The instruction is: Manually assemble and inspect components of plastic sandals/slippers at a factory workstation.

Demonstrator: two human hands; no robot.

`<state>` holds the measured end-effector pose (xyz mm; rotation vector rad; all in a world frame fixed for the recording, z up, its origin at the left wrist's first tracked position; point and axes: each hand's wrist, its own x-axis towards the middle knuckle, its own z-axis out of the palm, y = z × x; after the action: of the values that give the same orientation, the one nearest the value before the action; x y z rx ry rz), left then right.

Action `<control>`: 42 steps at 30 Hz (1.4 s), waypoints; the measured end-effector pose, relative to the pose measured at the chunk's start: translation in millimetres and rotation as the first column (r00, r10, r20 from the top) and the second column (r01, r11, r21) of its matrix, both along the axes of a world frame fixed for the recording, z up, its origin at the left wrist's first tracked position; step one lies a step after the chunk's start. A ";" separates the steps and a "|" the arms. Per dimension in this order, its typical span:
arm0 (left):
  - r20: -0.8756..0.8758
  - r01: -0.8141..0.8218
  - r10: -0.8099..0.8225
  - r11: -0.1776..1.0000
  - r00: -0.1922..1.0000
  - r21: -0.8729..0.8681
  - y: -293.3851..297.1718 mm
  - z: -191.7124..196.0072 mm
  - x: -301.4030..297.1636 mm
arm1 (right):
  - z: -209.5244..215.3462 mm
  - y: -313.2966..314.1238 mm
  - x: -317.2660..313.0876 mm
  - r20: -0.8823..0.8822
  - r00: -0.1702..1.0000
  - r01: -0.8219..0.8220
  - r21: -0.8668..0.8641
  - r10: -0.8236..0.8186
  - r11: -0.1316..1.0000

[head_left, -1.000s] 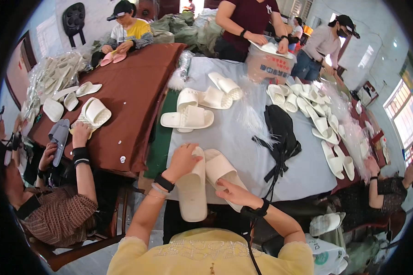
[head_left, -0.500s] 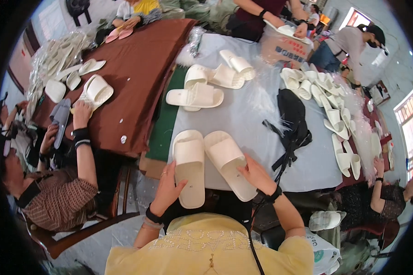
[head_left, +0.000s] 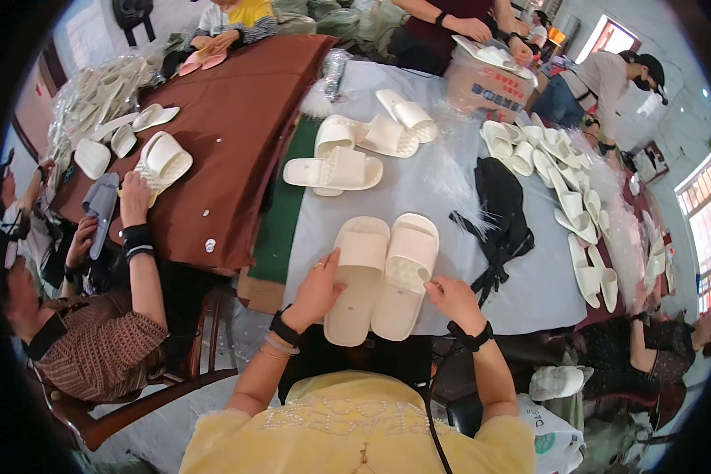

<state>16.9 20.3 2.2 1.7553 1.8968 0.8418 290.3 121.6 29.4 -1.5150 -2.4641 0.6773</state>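
Two cream slippers lie side by side at the table's near edge, toes pointing away and heels toward me. My left hand grips the left slipper by its outer side, the thumb over the insole and the other fingers partly hidden. Along the outer edge of the right slipper, my right hand is closed with curled fingertips at the rim. Both wrists wear black bands. Beyond them, several more cream slippers lie in a loose group, some overlapping.
A black cloth bag with straps lies right of the slippers, beside clear plastic wrapping. Many cream slippers pile up farther right. A cardboard box stands at the back. At left, a co-worker's hand touches a slipper on the brown-covered table.
The two slippers have come together from a splayed position, now side by side and nearly parallel. They and both my hands have moved slightly right. My right thumb has left the right slipper's insole.
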 end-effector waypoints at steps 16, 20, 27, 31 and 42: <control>0.162 -0.064 0.103 0.971 0.982 -0.229 -80.7 11.9 25.3 | -47.8 11.8 41.6 -0.036 0.983 0.183 0.128 -0.180 0.975; 0.130 -0.031 0.049 0.990 0.990 -0.137 -79.0 6.0 31.8 | -44.3 13.2 51.7 -0.271 0.925 0.256 -0.080 -0.268 0.963; 0.115 0.003 0.009 0.994 0.993 -0.108 -61.8 9.1 33.0 | -12.3 -30.0 56.6 -0.715 0.446 0.129 -0.543 -0.538 0.829; 0.080 -0.016 0.021 0.998 0.997 -0.057 -46.2 41.4 39.4 | 8.2 -69.2 34.8 -0.715 0.543 -0.140 -0.594 -0.440 0.792; 0.657 0.308 -0.167 0.946 0.735 -0.105 -10.0 18.2 85.5 | -0.8 -95.0 -6.7 -0.573 0.820 -0.400 -0.588 -0.012 0.703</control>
<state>102.4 10.3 20.4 1.3049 1.2180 0.9486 283.6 26.6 28.6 -0.9613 -2.0037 1.9469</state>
